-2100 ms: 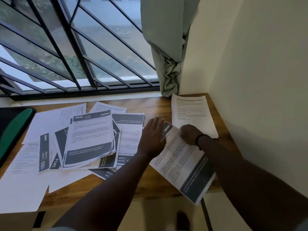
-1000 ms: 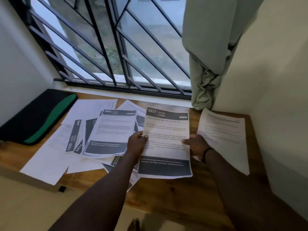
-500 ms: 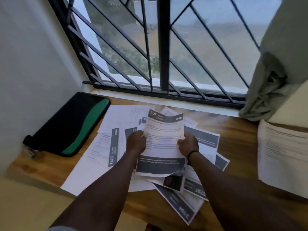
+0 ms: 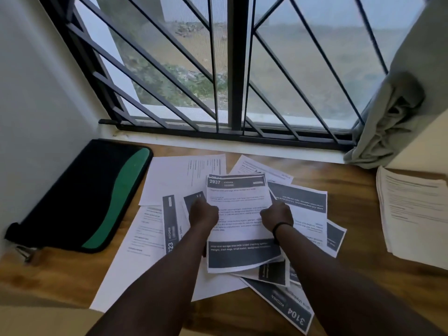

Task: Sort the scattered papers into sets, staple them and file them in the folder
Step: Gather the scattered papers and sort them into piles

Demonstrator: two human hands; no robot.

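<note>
Sheet 2937 (image 4: 238, 214), clenched at both edges by left hand (image 4: 203, 212) and right hand (image 4: 276, 214), had been carried from beside the curtain (image 4: 388, 112) over the scattered papers (image 4: 169, 180), awaiting its set.

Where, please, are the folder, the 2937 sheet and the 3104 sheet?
folder (image 4: 80, 197): head view, on its black cover left of the green stripe.
2937 sheet (image 4: 238, 187): head view, on its upper part under the dark header.
3104 sheet (image 4: 294, 318): head view, on its dark number band.
</note>
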